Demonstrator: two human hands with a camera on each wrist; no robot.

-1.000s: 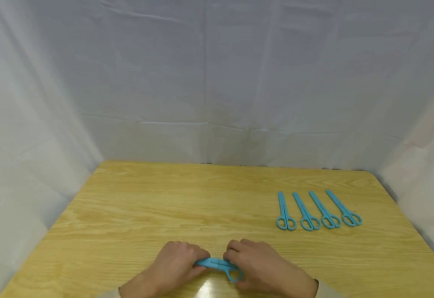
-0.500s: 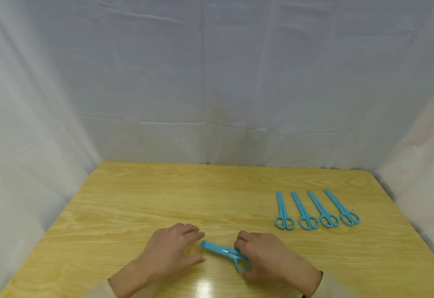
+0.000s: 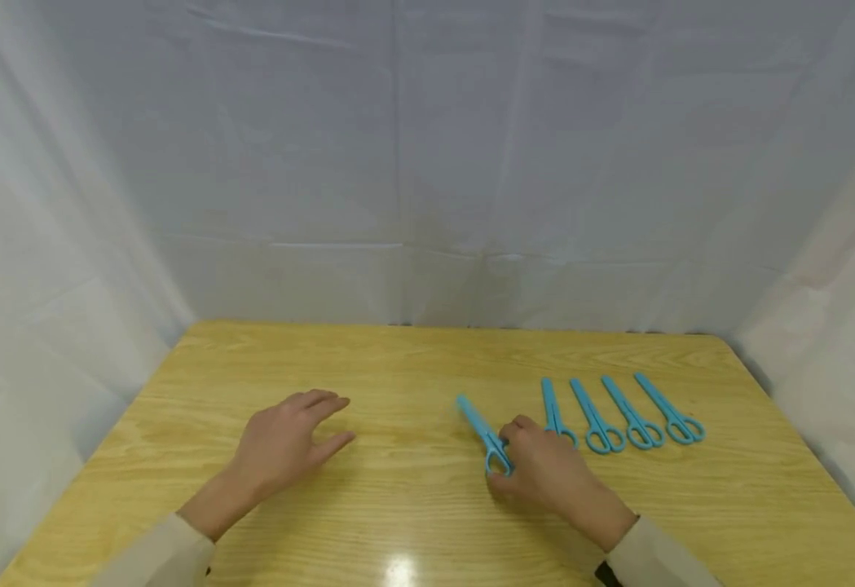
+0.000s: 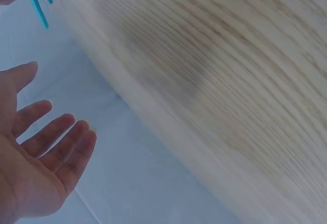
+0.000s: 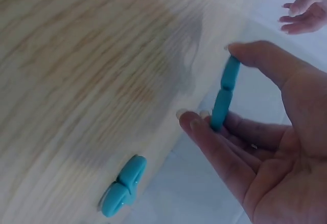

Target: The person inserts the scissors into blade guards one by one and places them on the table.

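My right hand (image 3: 548,471) pinches a pair of blue scissors (image 3: 480,425) by the handle loops, with the blades pointing away and to the left. In the right wrist view, the thumb and fingers hold the edges of the handles (image 5: 224,98) above the table. To the left, my left hand (image 3: 280,440) hovers over the wood, fingers spread and holding nothing; the left wrist view shows its palm (image 4: 36,183) bare. Just beyond the right hand lies the nearest of several matching blue scissors (image 3: 550,401), its loops partly hidden by that hand.
The other blue scissors (image 3: 641,420) lie side by side at the right of the wooden table (image 3: 368,367), blades toward the back. A pale cloth (image 3: 434,163) hangs behind the table and along both sides.
The left hand has let go of the blade end and moved left and away. The right hand has carried the scissors right and farther back, turning the blades toward the back.
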